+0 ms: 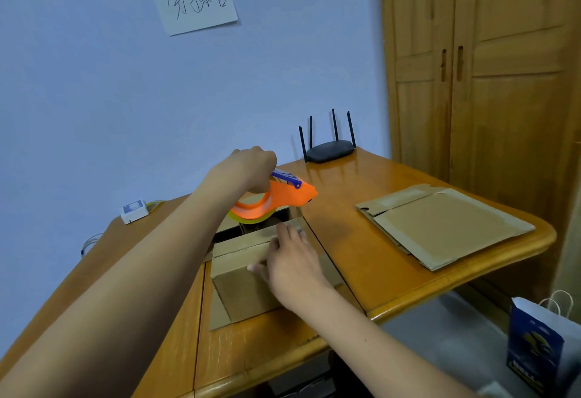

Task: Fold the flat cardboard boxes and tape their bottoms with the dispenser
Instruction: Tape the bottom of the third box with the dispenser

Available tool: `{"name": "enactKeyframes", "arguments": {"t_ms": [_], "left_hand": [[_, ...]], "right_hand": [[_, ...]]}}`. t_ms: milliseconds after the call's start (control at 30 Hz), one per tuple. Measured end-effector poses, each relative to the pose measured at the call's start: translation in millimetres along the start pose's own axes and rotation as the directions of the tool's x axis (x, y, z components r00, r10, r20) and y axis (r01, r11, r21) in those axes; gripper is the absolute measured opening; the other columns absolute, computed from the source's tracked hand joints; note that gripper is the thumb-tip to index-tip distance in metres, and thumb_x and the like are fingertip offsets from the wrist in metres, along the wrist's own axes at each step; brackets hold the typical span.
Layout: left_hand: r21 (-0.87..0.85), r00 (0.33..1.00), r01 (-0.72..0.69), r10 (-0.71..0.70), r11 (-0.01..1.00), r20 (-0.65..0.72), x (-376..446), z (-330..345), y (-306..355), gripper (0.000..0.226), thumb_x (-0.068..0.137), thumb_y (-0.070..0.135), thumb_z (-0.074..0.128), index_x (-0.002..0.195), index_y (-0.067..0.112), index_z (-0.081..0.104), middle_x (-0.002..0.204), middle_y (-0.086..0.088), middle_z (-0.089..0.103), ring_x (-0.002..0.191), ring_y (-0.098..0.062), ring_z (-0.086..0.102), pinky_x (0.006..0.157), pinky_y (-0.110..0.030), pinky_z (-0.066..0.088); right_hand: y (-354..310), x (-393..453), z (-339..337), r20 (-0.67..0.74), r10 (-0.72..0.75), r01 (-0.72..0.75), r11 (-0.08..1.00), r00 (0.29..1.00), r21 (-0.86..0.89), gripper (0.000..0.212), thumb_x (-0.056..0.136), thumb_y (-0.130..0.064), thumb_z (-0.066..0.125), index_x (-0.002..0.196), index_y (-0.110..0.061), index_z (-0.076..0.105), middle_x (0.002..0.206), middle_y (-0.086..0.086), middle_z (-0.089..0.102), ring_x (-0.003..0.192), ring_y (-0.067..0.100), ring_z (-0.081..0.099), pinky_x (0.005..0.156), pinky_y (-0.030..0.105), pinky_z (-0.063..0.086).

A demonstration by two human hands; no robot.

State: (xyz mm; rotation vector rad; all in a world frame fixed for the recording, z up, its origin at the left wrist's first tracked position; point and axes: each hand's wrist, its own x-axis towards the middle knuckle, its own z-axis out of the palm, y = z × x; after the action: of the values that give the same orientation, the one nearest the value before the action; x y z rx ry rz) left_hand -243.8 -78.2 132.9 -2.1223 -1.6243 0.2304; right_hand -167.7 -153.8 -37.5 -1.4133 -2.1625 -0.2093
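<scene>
Near the front middle of the wooden table [361, 240]: a folded cardboard box [248, 275], standing, its upper flaps partly open with a dark gap showing at the far side; inside too dark to tell. On its near flap, the right hand [290, 262], fingers straight and pressing the cardboard down, gripping nothing. Over the far edge of the box, the orange tape dispenser [273, 198], yellowish roll beneath, gripped by the left hand [251, 168] with fingers curled round its handle. To the right, well apart, a stack of flat cardboard boxes [446, 224]. At the far edge, a black router [330, 151] with four antennas; at the left, a small white device [134, 210]. Beyond, a pale blue wall with a handwritten paper sign [193, 0], a wooden wardrobe [484, 83] at right. On the floor lower right, a blue and white paper bag [540, 344].
</scene>
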Motion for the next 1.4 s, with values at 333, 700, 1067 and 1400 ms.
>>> {"name": "enactKeyframes", "arguments": {"t_ms": [333, 700, 1067, 1400], "left_hand": [[-0.060, 1.000, 0.003, -0.005, 0.998, -0.019, -30.4, 43.0, -36.7, 0.035, 0.078, 0.003, 0.050, 0.108, 0.017, 0.061, 0.093, -0.003, 0.064, 0.084, -0.023, 0.059, 0.067, -0.032, 0.048], [-0.104, 1.000, 0.005, -0.005, 0.995, -0.005, -45.8, 66.9, -36.0, 0.035, 0.076, 0.003, 0.049, 0.105, 0.017, 0.062, 0.091, -0.004, 0.063, 0.084, -0.024, 0.058, 0.063, -0.031, 0.043], [-0.128, 0.999, 0.032, -0.034, 0.991, -0.014, -48.2, 67.5, -34.2, 0.041, 0.079, 0.003, 0.050, 0.115, 0.018, 0.061, 0.102, -0.005, 0.065, 0.093, -0.025, 0.059, 0.074, -0.034, 0.046], [-0.106, 0.999, 0.039, -0.037, 0.994, 0.024, -49.0, 61.0, -29.4, 0.039, 0.081, 0.005, 0.051, 0.117, 0.015, 0.063, 0.103, -0.007, 0.067, 0.090, -0.025, 0.061, 0.070, -0.032, 0.048]], "right_hand": [[5.2, -10.9, 10.0, -0.110, 0.124, -0.133, 0.988, 0.986, -0.078, 0.062, 0.075, -0.072, 0.064, 0.099, -0.016, 0.075, 0.133, 0.020, 0.053, 0.127, 0.035, 0.041, 0.108, 0.054, 0.036], [7.1, -18.0, 17.1, -0.001, 0.131, -0.131, 0.991, 0.991, -0.010, 0.081, 0.089, -0.073, 0.032, 0.130, -0.010, 0.062, 0.135, 0.019, 0.059, 0.134, 0.035, 0.049, 0.116, 0.047, 0.032], [9.6, -16.0, 7.8, -0.051, 0.130, -0.129, 0.991, 0.990, 0.023, 0.098, 0.084, -0.079, 0.042, 0.144, -0.002, 0.044, 0.145, 0.012, 0.050, 0.135, 0.029, 0.046, 0.112, 0.038, 0.036], [19.3, -12.1, 9.3, -0.030, 0.068, -0.065, 0.995, 0.997, 0.076, 0.101, 0.080, -0.082, 0.025, 0.147, -0.009, 0.045, 0.165, 0.010, 0.014, 0.149, 0.018, -0.008, 0.118, 0.033, -0.006]]}}
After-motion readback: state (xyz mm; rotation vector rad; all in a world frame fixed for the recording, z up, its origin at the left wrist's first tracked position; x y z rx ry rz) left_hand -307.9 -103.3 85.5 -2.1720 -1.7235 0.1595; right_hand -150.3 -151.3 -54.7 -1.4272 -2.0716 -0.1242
